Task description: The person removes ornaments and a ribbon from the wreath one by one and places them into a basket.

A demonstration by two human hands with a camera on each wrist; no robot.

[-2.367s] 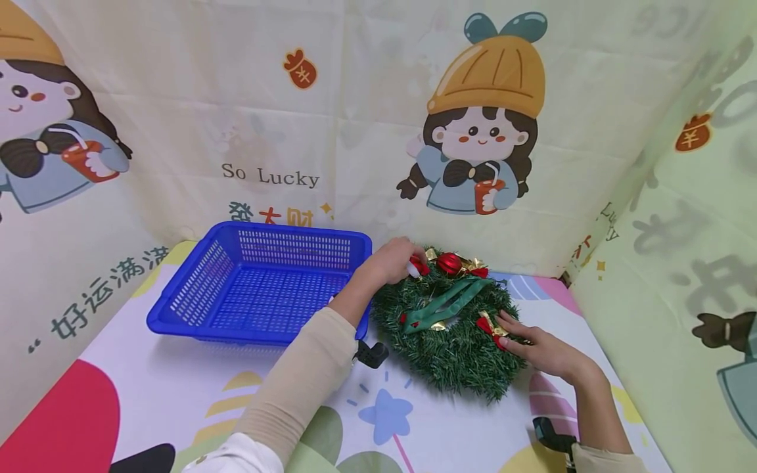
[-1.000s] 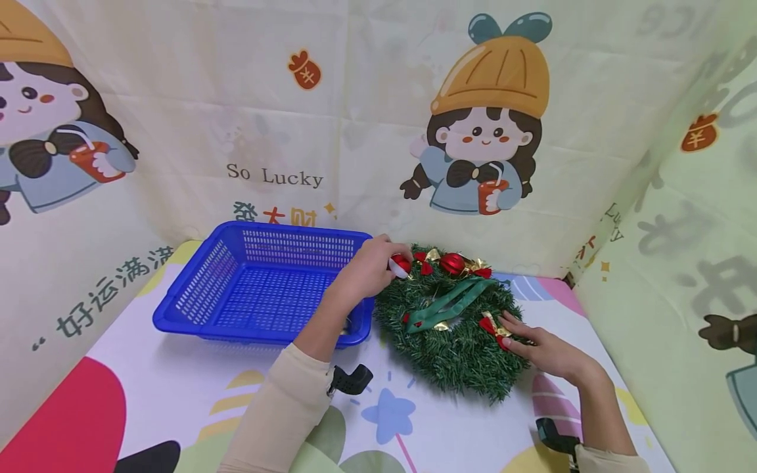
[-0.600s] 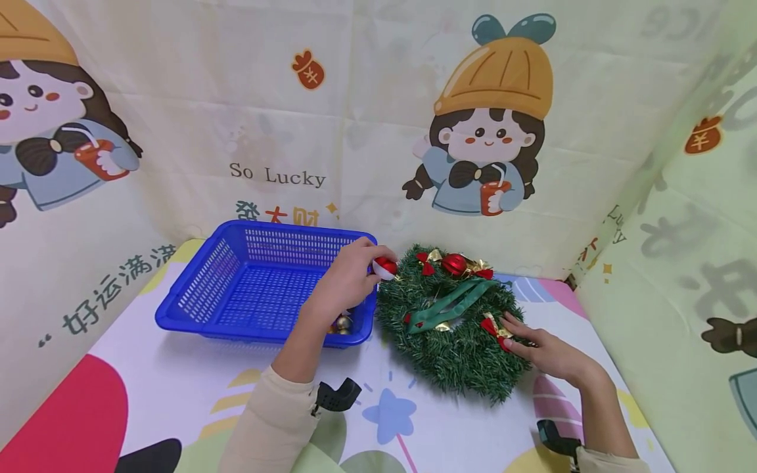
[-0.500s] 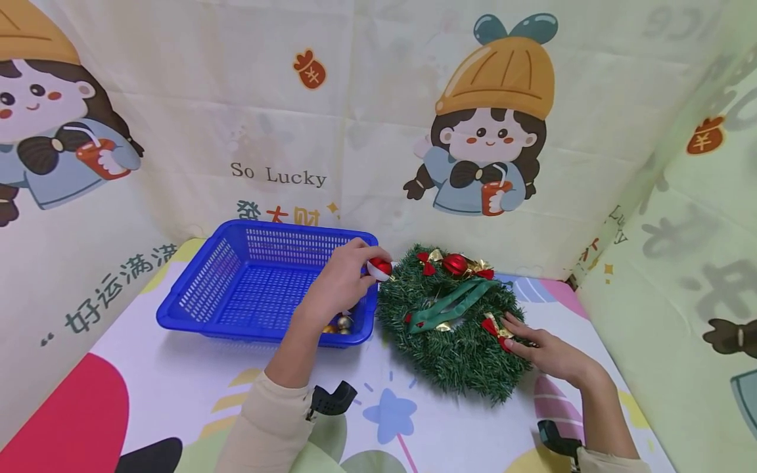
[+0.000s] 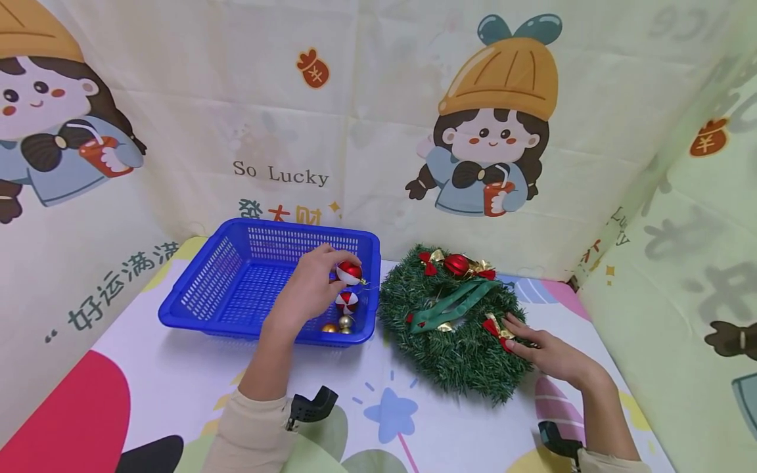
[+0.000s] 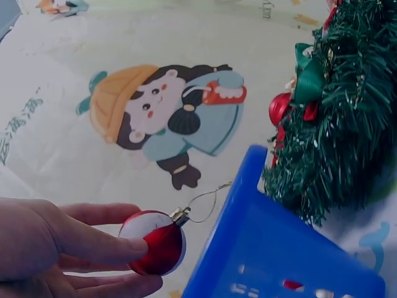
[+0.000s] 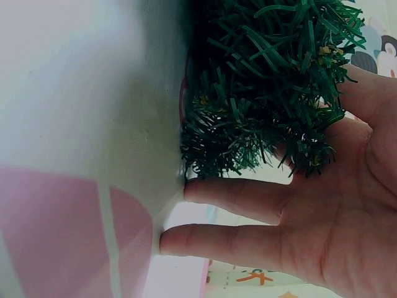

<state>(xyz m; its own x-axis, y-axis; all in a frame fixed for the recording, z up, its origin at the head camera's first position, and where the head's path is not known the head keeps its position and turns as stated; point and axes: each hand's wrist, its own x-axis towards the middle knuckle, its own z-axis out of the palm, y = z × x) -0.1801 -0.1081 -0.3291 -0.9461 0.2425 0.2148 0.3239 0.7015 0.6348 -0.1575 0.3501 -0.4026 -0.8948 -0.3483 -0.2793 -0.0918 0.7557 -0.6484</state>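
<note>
My left hand (image 5: 304,289) pinches a red-and-white Christmas bauble (image 5: 349,272) between thumb and fingers, over the right end of the blue plastic basket (image 5: 195,279). In the left wrist view the bauble's gold cap and thin hanging loop (image 6: 205,208) point toward the basket rim. Below it, a similar bauble (image 5: 347,302) and small gold balls (image 5: 329,327) lie in the basket's right part. A green wreath (image 5: 458,361) with ribbon and bows lies right of the basket. My right hand (image 5: 556,355) touches the wreath's right edge, fingers spread and fairly straight around the greenery.
The printed tablecloth (image 5: 378,387) shows in front of basket and wreath. A patterned cloth wall (image 5: 378,131) rises close behind both, with more cloth at either side. On the wreath's top sit a red bauble (image 5: 457,265) and a red bow (image 5: 429,263).
My left hand has carried the red-and-white bauble from the wreath's upper left leftward over the basket. Baubles in the basket have come into view. My right hand has stayed on the wreath.
</note>
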